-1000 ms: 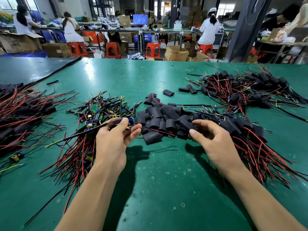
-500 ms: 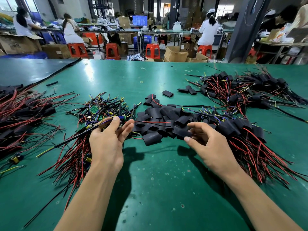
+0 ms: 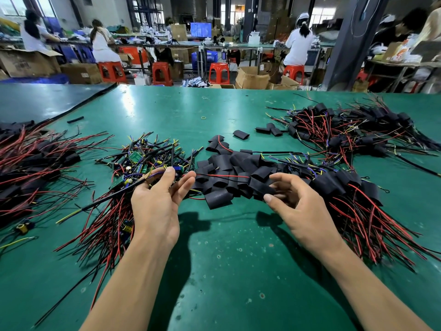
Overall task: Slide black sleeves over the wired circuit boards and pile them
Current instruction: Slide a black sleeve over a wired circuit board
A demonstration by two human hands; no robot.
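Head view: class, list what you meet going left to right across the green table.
Left sleeved pile, bare wired boards, loose black sleeves, right hand, near-right sleeved pile.

Green worktable [image 3: 238,237], orange stools [image 3: 219,72], cardboard boxes [image 3: 253,79], bright windows [image 3: 319,13] behind.

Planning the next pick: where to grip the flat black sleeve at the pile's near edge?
Probably pinch the sleeve at its near edge, coming from the person's side: it lies flat on the mat, that edge clear, its far edge against other sleeves.
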